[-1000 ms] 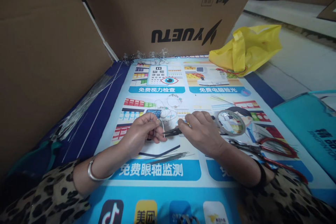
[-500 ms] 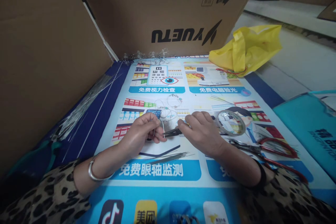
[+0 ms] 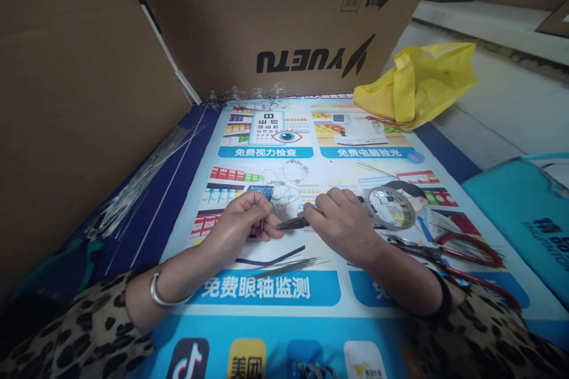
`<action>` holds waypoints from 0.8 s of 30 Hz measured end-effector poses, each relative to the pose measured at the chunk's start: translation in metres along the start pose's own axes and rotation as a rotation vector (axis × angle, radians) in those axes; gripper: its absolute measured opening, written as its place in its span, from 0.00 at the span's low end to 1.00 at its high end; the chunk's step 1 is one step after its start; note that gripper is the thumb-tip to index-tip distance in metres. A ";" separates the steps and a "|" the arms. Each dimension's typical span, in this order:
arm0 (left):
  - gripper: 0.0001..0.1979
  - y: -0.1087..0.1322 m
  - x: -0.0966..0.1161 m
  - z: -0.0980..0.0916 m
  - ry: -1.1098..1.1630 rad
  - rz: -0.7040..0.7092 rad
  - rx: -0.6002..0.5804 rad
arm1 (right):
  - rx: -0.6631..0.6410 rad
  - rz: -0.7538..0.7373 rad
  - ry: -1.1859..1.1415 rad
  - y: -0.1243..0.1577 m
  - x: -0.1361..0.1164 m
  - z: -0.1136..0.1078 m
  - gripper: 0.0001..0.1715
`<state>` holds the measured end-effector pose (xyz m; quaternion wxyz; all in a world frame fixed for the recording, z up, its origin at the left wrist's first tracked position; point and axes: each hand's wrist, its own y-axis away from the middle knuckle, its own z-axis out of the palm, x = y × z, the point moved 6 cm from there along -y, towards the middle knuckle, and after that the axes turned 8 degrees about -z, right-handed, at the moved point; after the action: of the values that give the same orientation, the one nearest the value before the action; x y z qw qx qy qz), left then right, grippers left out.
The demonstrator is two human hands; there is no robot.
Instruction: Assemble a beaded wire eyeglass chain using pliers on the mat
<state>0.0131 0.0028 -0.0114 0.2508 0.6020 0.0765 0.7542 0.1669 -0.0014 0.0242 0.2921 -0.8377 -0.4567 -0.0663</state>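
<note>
My left hand [image 3: 249, 216] pinches a thin wire [image 3: 262, 224] between thumb and forefinger, its other fingers loosely curled below. My right hand [image 3: 340, 222] is wrapped round a pair of pliers [image 3: 293, 223], whose dark, narrow jaws point left. The plier tips reach the fingers of my left hand; whether they grip the wire is too small to tell. Just beyond my hands lies a loose tangle of fine wire [image 3: 287, 192]. Behind it rests a beaded wire ring [image 3: 296, 171]. Several cut wires [image 3: 288, 265] lie on the printed mat in front of my hands.
Right of my hands are a roll of clear tape [image 3: 391, 208] and red-handled scissors [image 3: 466, 251]. A bundle of wires [image 3: 146, 174] lies at left. Cardboard walls [image 3: 284, 6] rise behind and left. A yellow bag [image 3: 415, 89] and a teal bag [image 3: 528, 219] lie at right.
The wire piece that stood upright at the plier tips no longer shows clearly there. The pliers have turned slightly, and both hands have hardly moved.
</note>
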 end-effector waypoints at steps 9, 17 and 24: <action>0.09 0.001 0.001 0.001 0.004 0.014 0.008 | -0.038 0.021 -0.027 0.000 0.001 0.005 0.08; 0.09 0.000 0.001 0.000 -0.017 0.030 0.011 | -0.054 0.027 -0.074 0.000 0.001 0.006 0.09; 0.09 0.000 0.001 0.002 -0.029 0.011 -0.029 | -0.034 0.011 -0.066 0.001 0.001 0.005 0.11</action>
<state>0.0149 0.0031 -0.0101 0.2565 0.6096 0.0584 0.7477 0.1672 0.0019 0.0199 0.2628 -0.8468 -0.4602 -0.0446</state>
